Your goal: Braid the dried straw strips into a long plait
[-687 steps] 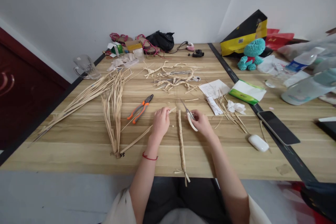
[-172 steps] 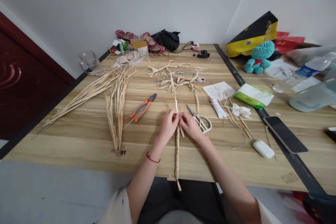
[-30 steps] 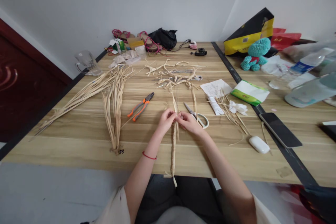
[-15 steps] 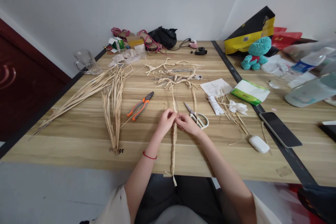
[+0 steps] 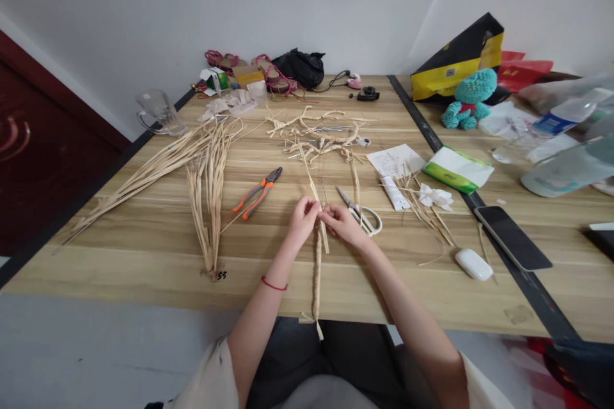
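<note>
A pale straw-wrapped stem (image 5: 316, 278) points toward me, its near end reaching past the table's front edge. My left hand (image 5: 304, 218) pinches the stem's upper part, thumb and fingers closed. Right beside it, my right hand (image 5: 339, 222) is closed in a pinch on a flat straw strip (image 5: 307, 169) that crosses the stem at a slant. The exact contact between fingertips and strip is partly hidden. Scissors with white handles (image 5: 369, 222) lie just right of my right hand. Orange-handled pliers (image 5: 259, 193) rest to the left of my hands.
Bundles of straw strips (image 5: 208, 204) spread on the left, near a glass mug (image 5: 160, 114). Straw-wrapped branches (image 5: 321, 144) lie ahead. On the right are a glue tube (image 5: 395, 193), a white case (image 5: 473, 264), a phone (image 5: 514, 238) and a teal doll (image 5: 470, 99).
The strip at my fingertips has swung from nearly upright to slanted, its far end now left and its short near end out to the right. Both hands stay nearly in place.
</note>
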A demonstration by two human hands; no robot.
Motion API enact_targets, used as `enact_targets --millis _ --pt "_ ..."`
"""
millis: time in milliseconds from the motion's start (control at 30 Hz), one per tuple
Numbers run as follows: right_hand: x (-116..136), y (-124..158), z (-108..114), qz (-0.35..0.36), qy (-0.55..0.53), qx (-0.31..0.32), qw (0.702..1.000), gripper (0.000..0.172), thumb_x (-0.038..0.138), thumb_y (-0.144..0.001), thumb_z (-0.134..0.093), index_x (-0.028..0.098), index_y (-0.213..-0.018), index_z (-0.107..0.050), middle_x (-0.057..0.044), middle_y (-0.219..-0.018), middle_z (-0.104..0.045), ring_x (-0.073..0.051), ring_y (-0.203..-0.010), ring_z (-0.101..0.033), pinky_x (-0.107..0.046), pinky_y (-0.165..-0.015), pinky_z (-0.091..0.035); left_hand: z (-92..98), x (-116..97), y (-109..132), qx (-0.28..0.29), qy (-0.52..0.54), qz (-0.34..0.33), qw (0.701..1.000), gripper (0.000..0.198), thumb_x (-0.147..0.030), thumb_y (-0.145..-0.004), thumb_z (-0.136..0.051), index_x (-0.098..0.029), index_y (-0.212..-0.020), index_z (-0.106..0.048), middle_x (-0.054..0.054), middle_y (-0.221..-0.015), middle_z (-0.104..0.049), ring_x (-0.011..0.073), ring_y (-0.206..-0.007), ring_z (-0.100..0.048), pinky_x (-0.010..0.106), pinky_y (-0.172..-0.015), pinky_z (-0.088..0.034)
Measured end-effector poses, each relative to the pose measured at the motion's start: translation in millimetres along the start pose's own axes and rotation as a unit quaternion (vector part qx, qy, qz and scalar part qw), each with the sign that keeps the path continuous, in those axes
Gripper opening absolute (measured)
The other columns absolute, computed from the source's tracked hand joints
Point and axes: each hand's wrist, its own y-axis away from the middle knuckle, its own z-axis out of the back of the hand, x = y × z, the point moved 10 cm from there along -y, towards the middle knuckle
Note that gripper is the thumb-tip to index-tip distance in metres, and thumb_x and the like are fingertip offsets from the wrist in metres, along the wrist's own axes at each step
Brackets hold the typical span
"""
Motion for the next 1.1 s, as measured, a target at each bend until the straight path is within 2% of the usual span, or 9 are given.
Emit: enact_targets --millis 467,1100 --pt "-2.3 0.4 -9.6 -0.008 -0.032 0.043 0.999 0.036 0.053 -0.079 -0.056 0.02 -0.074 -0.044 0.007 -0.056 -0.043 -0.008 -0.046 -0.04 -0.022 -0.045 -0.028 3.1 -2.9 1.0 -0.015 -0.014 0.0 1.0 0.018 -0.028 -0.077 -0.055 -0.017 -0.067 -0.047 -0.004 -0.063 -0.048 0.0093 -0.06 -0.046 0.021 -0.061 -0.037" --pt "-1.2 0.9 -10.4 -0.012 0.005 0.044 0.999 0.031 0.048 -0.082 -0.053 0.019 -0.073 -0.045 0.006 -0.054 -0.046 -0.009 -0.048 -0.042 -0.023 -0.047 -0.031 2.0 -6.2 3.9 -0.011 -0.058 -0.02 0.998 0.018 -0.03 -0.08 -0.054 -0.018 -0.068 -0.048 -0.004 -0.063 -0.05 0.0104 -0.061 -0.048 0.021 -0.061 -0.037"
